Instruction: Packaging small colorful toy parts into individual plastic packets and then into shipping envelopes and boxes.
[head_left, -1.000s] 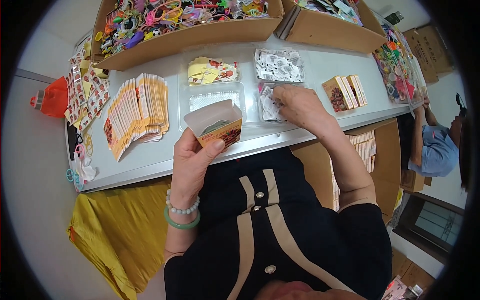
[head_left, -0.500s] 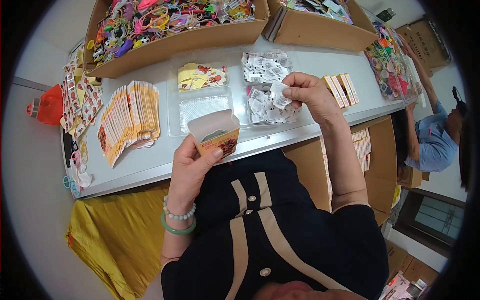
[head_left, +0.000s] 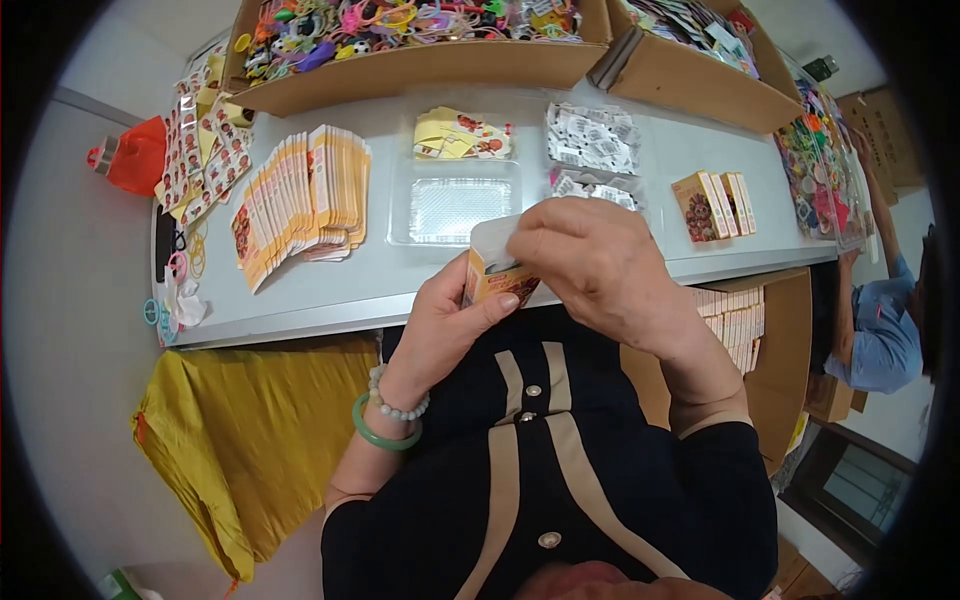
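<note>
My left hand point(head_left: 450, 318) is wrapped round a small orange and yellow carton point(head_left: 486, 288), whose white top flap stands up. Over the carton's mouth is my right hand point(head_left: 600, 265), its fingers bent and pinched together. The fingertips hide whatever they hold and most of the opening. Just beyond the hands sits a clear plastic tray point(head_left: 460, 208) with a bare compartment. Stickers on yellow backing point(head_left: 462, 135) lie in the compartment behind it. Small white printed packets point(head_left: 592, 138) fill containers to the right, partly covered by my right hand.
Flat cartons point(head_left: 305, 195) lie fanned at left, near sticker sheets point(head_left: 205, 150) and a red bag point(head_left: 137, 157). Several filled cartons point(head_left: 712, 208) stand at right. Large boxes point(head_left: 430, 75) of trinkets line the back. A carton-filled box point(head_left: 785, 350) is below the table. Another person point(head_left: 880, 330) is at far right.
My right hand has brought a small white packet from its container over to the carton's mouth; the packet is now hidden. The view has shifted, so the table appears farther right.
</note>
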